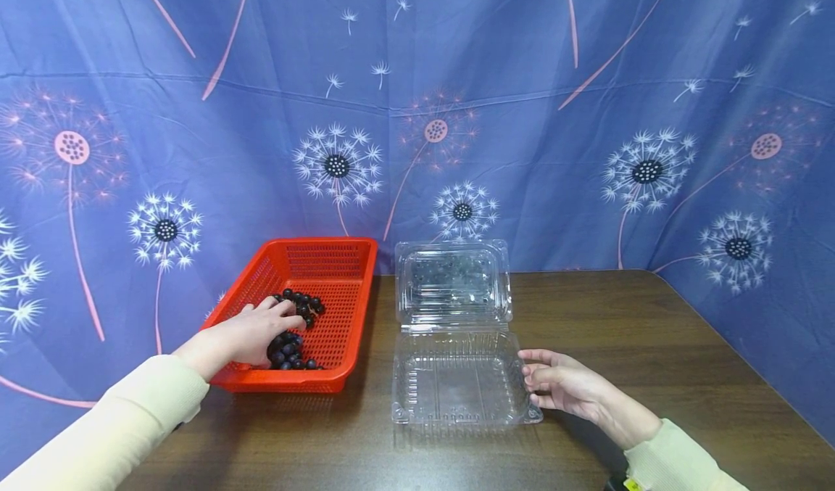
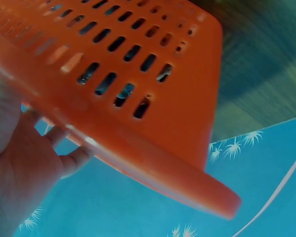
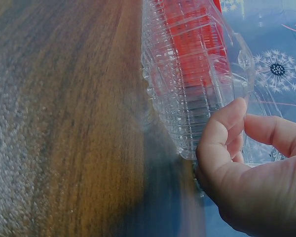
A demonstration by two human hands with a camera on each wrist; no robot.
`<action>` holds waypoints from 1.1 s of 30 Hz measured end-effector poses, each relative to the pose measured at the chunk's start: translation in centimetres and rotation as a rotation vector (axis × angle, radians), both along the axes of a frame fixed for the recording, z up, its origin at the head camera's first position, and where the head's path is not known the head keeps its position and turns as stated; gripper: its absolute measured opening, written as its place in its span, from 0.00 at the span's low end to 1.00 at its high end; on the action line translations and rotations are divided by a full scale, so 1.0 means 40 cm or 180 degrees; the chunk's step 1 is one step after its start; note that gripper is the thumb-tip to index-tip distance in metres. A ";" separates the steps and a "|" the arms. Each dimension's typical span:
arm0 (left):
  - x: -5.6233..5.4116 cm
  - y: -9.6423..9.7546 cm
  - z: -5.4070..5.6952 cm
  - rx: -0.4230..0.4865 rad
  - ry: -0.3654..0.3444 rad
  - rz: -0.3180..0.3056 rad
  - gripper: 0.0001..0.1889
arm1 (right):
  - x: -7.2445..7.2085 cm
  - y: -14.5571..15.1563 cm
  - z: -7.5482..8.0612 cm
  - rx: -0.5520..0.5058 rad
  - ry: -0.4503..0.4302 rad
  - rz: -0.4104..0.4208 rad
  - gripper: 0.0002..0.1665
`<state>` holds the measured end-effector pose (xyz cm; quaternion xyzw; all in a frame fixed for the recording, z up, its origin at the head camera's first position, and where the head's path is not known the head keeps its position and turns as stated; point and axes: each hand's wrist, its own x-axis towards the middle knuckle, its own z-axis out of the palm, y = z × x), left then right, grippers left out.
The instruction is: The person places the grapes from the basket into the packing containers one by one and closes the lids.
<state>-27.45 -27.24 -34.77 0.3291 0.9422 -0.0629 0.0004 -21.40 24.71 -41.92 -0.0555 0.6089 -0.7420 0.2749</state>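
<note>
My left hand [image 1: 257, 331] reaches over the near left rim of a red plastic basket [image 1: 355, 317]. Its fingers bend down among dark grapes [image 1: 285, 349]; a second part of the bunch [image 1: 303, 304] shows just past the fingers. Whether they grip any grapes I cannot tell. In the left wrist view the basket's wall [image 2: 187, 98] covers much of the grapes. With thumb and fingers, my right hand [image 1: 570, 386] pinches the right rim of a clear plastic clamshell box [image 1: 457, 386]. The box lies with its lid [image 1: 453, 284] raised at the back.
Basket and box stand side by side on a brown wooden table [image 1: 600, 317], with a narrow strip of tabletop between them. A blue cloth [image 1: 522, 150] printed with dandelions hangs behind the table and along its sides.
</note>
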 end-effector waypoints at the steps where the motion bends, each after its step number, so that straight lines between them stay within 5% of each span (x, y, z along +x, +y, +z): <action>1: 0.000 0.001 -0.001 -0.0031 -0.0021 -0.0018 0.34 | 0.000 0.000 0.000 0.0003 -0.0001 -0.0005 0.39; 22: 0.002 0.017 -0.031 -0.0346 -0.0350 -0.0041 0.28 | 0.000 0.003 -0.002 -0.0053 -0.0002 0.0057 0.36; 33: -0.011 0.017 -0.059 -0.0373 0.0030 -0.0523 0.22 | 0.002 0.000 -0.003 -0.0004 -0.0004 -0.0025 0.38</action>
